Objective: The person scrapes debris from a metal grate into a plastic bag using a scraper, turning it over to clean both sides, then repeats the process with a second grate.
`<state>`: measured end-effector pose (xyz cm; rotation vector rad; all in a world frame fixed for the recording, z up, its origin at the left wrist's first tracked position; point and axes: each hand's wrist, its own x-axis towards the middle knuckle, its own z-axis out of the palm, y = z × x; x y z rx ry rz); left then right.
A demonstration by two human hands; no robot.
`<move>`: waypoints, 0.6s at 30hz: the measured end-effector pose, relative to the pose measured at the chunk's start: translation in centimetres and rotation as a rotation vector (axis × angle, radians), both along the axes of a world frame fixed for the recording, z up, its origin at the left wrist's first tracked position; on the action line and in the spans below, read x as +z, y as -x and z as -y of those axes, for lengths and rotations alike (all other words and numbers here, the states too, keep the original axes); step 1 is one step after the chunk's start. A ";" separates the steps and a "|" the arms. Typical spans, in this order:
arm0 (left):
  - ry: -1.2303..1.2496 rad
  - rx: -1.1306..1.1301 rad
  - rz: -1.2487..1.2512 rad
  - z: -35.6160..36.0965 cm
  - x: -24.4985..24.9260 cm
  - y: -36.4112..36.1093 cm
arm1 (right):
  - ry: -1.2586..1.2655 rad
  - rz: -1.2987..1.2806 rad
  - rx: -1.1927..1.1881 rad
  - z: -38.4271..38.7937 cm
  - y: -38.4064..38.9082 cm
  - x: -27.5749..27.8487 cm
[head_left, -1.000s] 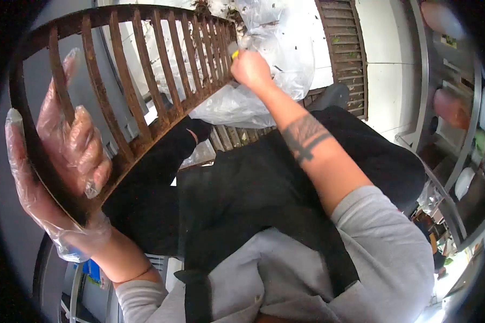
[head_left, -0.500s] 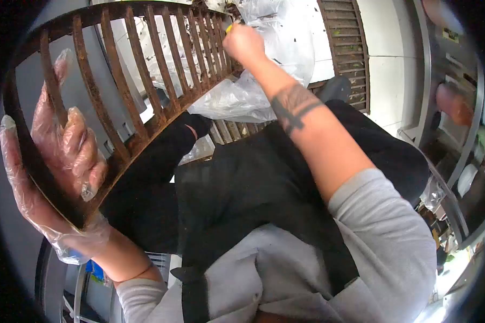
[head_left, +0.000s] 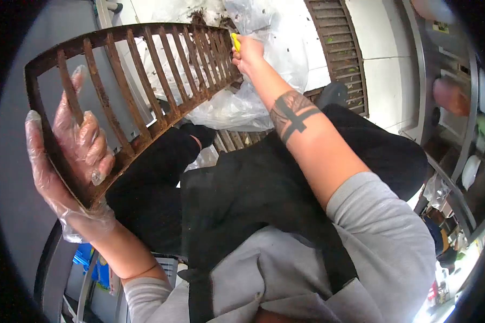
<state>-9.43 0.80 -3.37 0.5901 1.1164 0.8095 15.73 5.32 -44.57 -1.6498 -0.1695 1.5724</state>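
A long, rusty drain grate (head_left: 121, 91) stands tilted on the left, its bars caked with brown dirt. My left hand (head_left: 81, 148), in a clear plastic glove, grips its near end, with fingers passing through the opening by the end bar. At the grate's far end, my bare right hand (head_left: 249, 53) is closed around a tool with a yellow handle (head_left: 235, 43). The working end of that tool is hidden against the bars. Under the far end lies a clear plastic bag (head_left: 226, 110) with dark debris (head_left: 198, 17) around it.
More slotted grating (head_left: 337, 48) runs along the white tiled floor (head_left: 381, 81) to the right. Another stretch of floor grating (head_left: 237, 137) shows between my legs. Grey metal panels stand on the left, and metal shelving (head_left: 458, 145) with various items is on the right.
The grate's near end has shifted right, and its top edge sits lower in view. My left hand has moved right with it. The yellow handle in my right hand is now more visible.
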 end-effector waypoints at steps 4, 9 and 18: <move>-0.020 0.042 -0.060 0.6 0.3 -1.0 | 0.049 -0.434 -0.226 3.6 -0.4 2.7; -0.020 0.075 -0.075 1.0 0.7 -1.0 | 0.039 -0.052 0.019 5.5 0.8 2.8; 0.028 0.009 0.031 0.3 1.0 -0.2 | -0.037 0.809 0.374 1.7 1.1 0.8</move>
